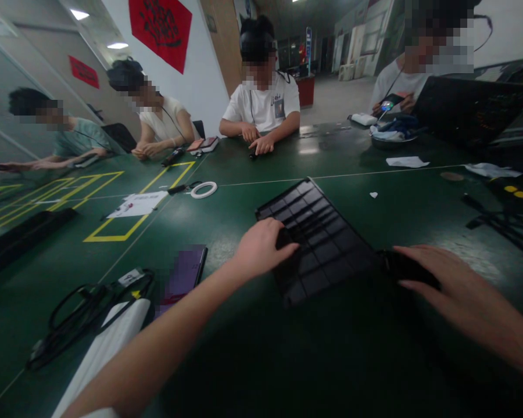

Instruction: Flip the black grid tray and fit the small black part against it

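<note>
In the middle of the green table lies a black panel [326, 229] marked with a grid of squares, turned at an angle. My left hand [264, 247] reaches over its left edge, thumb and fingers curled round a small dark object [285, 239]. What that object is, or whether it is part of the panel, I cannot tell. At the panel's right corner, my right hand [444, 284] grips a rounded black object [409, 270] between thumb and fingers. It seems to touch the corner. Its kind is too dark to make out.
A purple phone [185, 270], coiled black cable [87, 313] and white power strip [108, 348] lie by my left forearm. Farther off are a white tape roll [203, 190] and paper [139, 204]. A laptop [470, 110] and cables [505, 220] occupy the right. Several people sit opposite.
</note>
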`<state>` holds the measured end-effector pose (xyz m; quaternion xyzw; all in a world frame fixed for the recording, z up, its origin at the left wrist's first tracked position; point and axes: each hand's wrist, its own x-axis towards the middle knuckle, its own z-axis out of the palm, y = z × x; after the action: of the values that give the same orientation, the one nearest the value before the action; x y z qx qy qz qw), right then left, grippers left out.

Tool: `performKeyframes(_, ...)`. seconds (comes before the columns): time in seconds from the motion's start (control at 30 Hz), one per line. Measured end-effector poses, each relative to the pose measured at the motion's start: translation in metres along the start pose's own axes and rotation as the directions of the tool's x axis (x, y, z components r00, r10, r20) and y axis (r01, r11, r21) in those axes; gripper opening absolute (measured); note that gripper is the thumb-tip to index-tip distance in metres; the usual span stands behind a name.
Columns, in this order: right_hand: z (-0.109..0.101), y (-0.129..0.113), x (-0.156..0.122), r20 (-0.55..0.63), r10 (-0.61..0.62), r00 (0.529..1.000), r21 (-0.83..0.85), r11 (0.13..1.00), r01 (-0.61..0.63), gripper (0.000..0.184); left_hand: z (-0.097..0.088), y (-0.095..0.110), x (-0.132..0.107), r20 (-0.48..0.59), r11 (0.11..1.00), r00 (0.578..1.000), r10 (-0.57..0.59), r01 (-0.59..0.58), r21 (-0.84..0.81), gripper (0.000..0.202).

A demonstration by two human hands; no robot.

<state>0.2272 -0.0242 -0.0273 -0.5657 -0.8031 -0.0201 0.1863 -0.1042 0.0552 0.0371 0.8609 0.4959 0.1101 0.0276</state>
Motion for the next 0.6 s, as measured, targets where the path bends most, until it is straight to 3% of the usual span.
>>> performKeyframes(0.13,0.004,0.022,-0.001,-0.043,-0.024,0.999,-0.112,0.994,0.019,0.052,-0.007,-0.081,0.028,0.082,0.928,0.95,-0.301,0.272,0.256,0.047)
performKeyframes(0.27,0.015,0.033,-0.003,0.009,0.047,0.999,-0.098,0.994,-0.046,0.05,-0.006,-0.126,0.047,0.151,0.882,0.894,-0.422,0.366,0.297,0.044)
performKeyframes(0.43,0.02,0.047,-0.008,-0.036,-0.05,0.998,-0.254,0.966,0.039,0.06,-0.006,-0.136,0.06,0.246,0.871,0.848,-0.47,0.4,0.284,0.037)
performKeyframes(0.6,0.014,0.042,-0.005,0.045,0.117,0.992,-0.014,0.993,-0.116,0.047,-0.006,-0.113,0.058,0.206,0.885,0.871,-0.446,0.395,0.246,0.032)
